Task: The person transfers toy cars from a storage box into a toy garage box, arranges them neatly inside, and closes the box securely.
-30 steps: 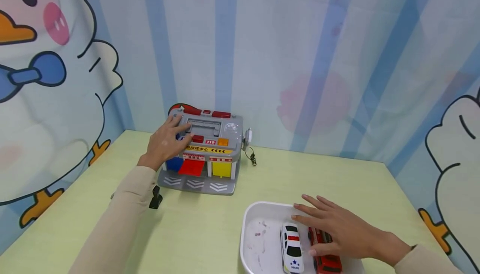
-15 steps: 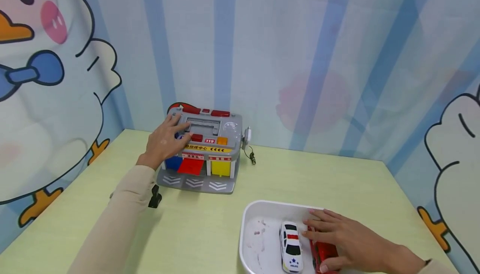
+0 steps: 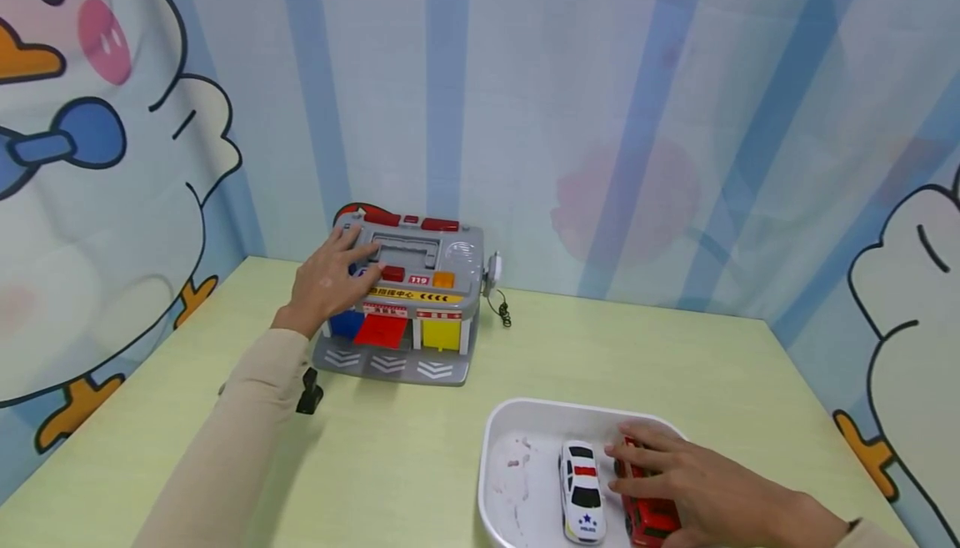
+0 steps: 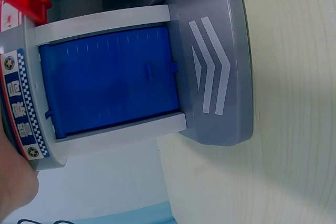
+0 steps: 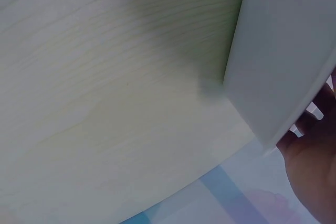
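A grey toy rescue station (image 3: 461,260) stands at the back left of the table. My left hand (image 3: 324,283) rests on its roof with fingers spread, the thumb beside a red button (image 3: 393,274). Its blue door (image 4: 110,80) is down and its red door (image 3: 381,332) is swung up. A white bin (image 3: 495,448) at the front right holds a white toy police car (image 3: 582,494) and a red toy vehicle (image 3: 649,518). My right hand (image 3: 712,485) reaches over the bin wall, its fingers lying across the red vehicle and partly hiding it.
A yellow door (image 3: 441,334) is down on the station's right. A coiled black cord (image 3: 503,311) hangs by its right side. Black gear (image 3: 310,392) shows under my left wrist. A printed duck curtain (image 3: 517,114) stands behind the pale table (image 3: 405,448).
My right hand has lowered from above the bin onto the red vehicle, and its fingers have drawn in somewhat. My left hand stays on the station's roof.
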A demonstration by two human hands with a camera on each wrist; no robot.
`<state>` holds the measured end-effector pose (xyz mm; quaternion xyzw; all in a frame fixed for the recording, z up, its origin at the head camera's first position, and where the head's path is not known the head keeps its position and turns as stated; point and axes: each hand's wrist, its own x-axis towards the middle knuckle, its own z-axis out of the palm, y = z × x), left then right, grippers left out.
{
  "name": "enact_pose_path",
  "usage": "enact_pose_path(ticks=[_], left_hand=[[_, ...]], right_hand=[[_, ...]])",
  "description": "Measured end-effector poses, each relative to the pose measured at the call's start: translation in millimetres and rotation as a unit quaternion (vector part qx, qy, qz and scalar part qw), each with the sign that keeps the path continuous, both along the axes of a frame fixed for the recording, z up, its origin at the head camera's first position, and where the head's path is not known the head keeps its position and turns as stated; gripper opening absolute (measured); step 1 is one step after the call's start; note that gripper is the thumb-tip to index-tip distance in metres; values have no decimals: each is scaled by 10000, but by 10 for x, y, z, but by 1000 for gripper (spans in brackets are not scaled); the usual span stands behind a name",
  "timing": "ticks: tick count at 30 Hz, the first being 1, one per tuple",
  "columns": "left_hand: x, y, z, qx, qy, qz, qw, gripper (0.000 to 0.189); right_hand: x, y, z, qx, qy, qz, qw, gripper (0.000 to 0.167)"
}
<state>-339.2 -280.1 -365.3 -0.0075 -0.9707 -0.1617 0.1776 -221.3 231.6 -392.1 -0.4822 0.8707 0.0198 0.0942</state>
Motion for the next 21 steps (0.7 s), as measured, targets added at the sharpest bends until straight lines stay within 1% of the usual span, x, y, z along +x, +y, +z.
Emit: enact_pose_path(ticks=[3, 9, 14, 19, 21], left_hand=[[-3, 2, 3, -9, -12, 15, 10000, 57], [-7, 5, 8, 26, 38, 22, 10000, 56], [-11, 3, 1, 53, 94, 23, 9999, 56], [-15, 2, -13, 62, 130, 19, 9999, 56], [-11, 4, -15, 68, 136, 17, 9999, 56]], right_hand=[[-1, -11, -11, -21, 16, 99, 9999, 66], [-2, -30, -8, -80, -3, 226, 9997, 62], [-3, -26, -28, -316, 41, 397, 9987, 55], [-8, -11, -85, -747, 585, 793, 9923, 44], [-8, -11, -99, -818, 690, 855, 9906, 42]])
